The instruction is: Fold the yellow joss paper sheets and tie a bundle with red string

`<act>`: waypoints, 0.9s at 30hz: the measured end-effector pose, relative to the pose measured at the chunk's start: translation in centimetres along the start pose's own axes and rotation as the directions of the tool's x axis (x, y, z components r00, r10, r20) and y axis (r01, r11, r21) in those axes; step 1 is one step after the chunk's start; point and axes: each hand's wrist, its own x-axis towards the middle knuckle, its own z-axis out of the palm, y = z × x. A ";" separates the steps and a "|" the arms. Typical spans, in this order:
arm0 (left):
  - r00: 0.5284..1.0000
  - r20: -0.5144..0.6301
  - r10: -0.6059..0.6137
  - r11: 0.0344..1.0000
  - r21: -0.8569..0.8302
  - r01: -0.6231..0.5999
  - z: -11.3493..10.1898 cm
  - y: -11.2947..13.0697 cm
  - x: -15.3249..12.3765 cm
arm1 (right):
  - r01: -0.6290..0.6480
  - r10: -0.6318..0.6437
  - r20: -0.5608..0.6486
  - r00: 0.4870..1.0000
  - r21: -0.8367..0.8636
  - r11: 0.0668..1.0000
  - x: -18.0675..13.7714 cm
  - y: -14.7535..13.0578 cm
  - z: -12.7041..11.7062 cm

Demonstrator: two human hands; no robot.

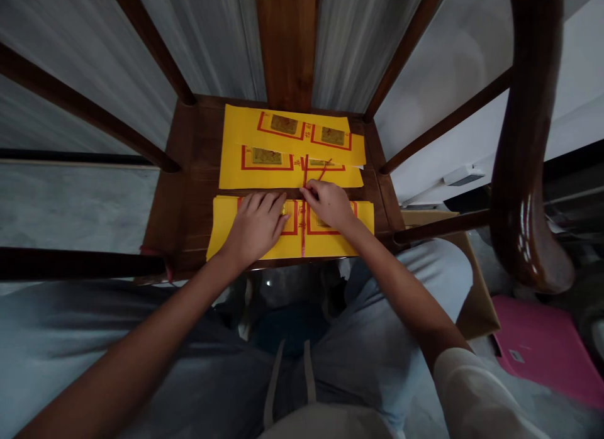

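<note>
A stack of yellow joss paper [337, 245] with red printed frames lies along the front of the wooden chair seat. A thin red ribbon [302, 241] crosses its middle from front to back. My left hand [258, 224] rests flat on the left part of this stack, fingers stretched out. At the stack's back edge my right hand [328, 203] pinches the red ribbon, whose two loose ends stick up beyond the fingertips. Behind lie more yellow joss paper sheets [257, 178], loosely overlapping, with gold patches in red frames. The right fingertips partly hide the ribbon's crossing.
The wooden chair seat [189, 168] has a backrest with a broad slat [287, 43] and slim spindles. A curved armrest [528, 143] rises at right. Below it are a cardboard box [476, 300] and a pink plastic object [550, 348] on the floor.
</note>
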 end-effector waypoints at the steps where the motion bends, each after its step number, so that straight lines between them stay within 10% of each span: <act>1: 1.000 -0.003 0.000 1.000 -0.004 0.000 -0.1 0.0 0.1 | -0.008 0.008 -0.002 1.000 0.011 1.000 0.1 0.0 0.0; 27: 0.988 -0.100 -0.115 0.987 -0.121 0.102 2.2 1.2 2.8 | -0.166 0.167 0.025 0.986 0.304 0.938 0.4 0.6 -0.5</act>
